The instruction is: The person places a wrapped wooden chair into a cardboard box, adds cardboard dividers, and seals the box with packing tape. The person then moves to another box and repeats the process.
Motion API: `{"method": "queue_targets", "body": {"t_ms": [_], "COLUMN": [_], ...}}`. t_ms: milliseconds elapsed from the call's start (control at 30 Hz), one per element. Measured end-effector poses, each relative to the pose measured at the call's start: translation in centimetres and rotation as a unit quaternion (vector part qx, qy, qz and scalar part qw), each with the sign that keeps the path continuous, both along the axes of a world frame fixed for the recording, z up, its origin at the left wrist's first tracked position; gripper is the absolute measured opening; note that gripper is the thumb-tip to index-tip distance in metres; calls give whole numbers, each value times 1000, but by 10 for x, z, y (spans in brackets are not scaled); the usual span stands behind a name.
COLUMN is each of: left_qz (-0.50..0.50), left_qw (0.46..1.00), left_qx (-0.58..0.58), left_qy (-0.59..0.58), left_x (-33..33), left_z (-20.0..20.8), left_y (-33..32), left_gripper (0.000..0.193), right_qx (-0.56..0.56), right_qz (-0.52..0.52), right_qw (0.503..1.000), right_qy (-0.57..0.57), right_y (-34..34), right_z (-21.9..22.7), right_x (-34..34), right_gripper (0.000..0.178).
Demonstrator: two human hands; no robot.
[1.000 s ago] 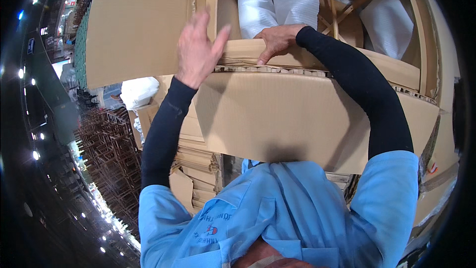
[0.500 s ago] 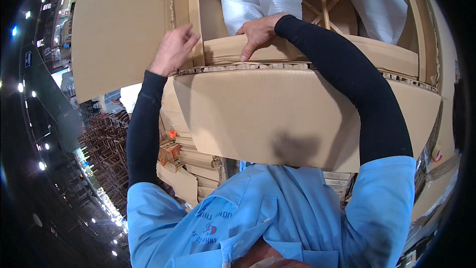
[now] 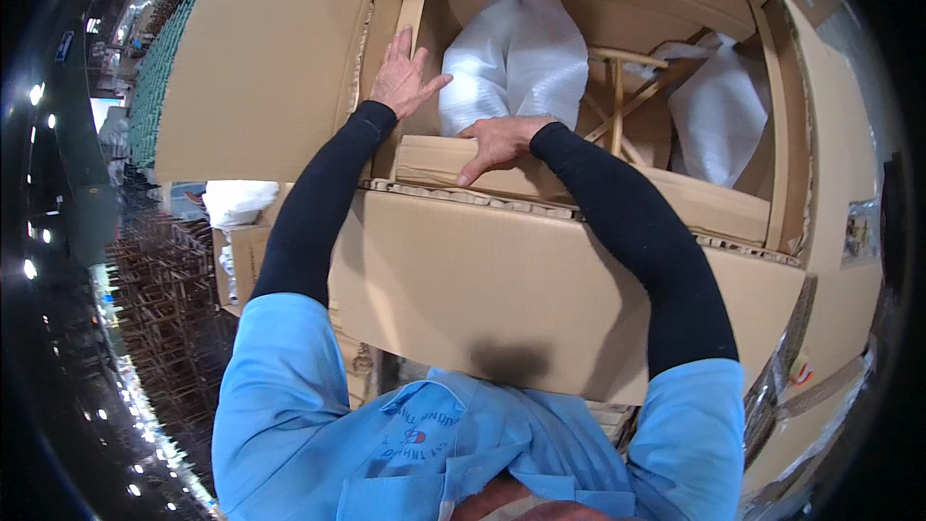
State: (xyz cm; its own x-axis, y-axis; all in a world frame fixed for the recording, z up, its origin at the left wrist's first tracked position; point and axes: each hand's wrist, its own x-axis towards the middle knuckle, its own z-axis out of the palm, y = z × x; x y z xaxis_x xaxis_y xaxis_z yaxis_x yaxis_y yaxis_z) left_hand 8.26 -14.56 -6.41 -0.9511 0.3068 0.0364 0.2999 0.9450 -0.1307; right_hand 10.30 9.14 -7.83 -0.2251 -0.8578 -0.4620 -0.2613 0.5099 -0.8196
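A large open cardboard box [image 3: 791, 125] stands in front of me, holding wooden furniture parts [image 3: 617, 101] and bundles in white foam wrap [image 3: 516, 63]. My left hand [image 3: 403, 77] rests with spread fingers on the cardboard strip [image 3: 415, 0] along the box's left inner wall. Along the near inner wall lies another folded cardboard strip [image 3: 434, 156]. My right hand [image 3: 506, 145] grips it from above, thumb on the near side; its other fingers are partly hidden behind the strip. A second foam-wrapped piece [image 3: 719, 121] sits at the right inside the box.
The box's near flap [image 3: 502, 280] hangs down toward my body, and its left flap [image 3: 260, 58] is folded outward. Stacked brown wooden frames [image 3: 164, 299] stand at the lower left. A white bundle [image 3: 238, 201] lies beyond my left forearm.
My left hand has moved from the near left corner farther along the left wall, and its fingers have spread. The right hand keeps its hold. More of the box's far side shows now.
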Motion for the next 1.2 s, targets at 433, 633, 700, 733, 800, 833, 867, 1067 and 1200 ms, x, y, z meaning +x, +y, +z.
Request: {"method": "queue_targets", "body": {"t_ms": [433, 633, 700, 733, 800, 833, 867, 1067, 1200], "left_qz": [107, 252, 441, 521, 689, 760, 797, 871, 845], "left_qw": [842, 793, 716, 657, 516, 453, 345, 261, 237], "left_qx": [505, 467, 472, 493, 477, 444, 490, 408, 469], "left_qy": [-155, 300, 263, 234, 178, 139, 73, -84, -96], "left_x": [133, 429, 526, 583, 696, 751, 796, 937, 932], "left_z": [71, 29, -23, -73, -161, -208, -228, -282, -278], "left_y": [1, -23, -18, -22, -12, -6, 2, 29, -11], "left_gripper": [63, 28, 27, 27, 36, 40, 53, 68, 70], "right_qx": [-57, 5, -10, 7, 58, 87, 45, -211, -274], "right_qz": [36, -38, -59, -40, -20, -24, -30, -399, -291], "right_qw": [998, 996, 995, 998, 998, 994, 994, 738, 879], "right_qy": [-14, -76, 77, 38, 25, 54, 95, 501, 261], "right_y": [-2, -6, 24, 19, 2, -3, 1, -59, -233], "right_z": [6, -15, -39, -27, 4, 20, 25, 83, 105], "right_x": [0, 16, 4, 6, 16, 26, 30, 129, 345], "right_gripper": [79, 66, 61, 61, 60, 59, 56, 43, 23]}}
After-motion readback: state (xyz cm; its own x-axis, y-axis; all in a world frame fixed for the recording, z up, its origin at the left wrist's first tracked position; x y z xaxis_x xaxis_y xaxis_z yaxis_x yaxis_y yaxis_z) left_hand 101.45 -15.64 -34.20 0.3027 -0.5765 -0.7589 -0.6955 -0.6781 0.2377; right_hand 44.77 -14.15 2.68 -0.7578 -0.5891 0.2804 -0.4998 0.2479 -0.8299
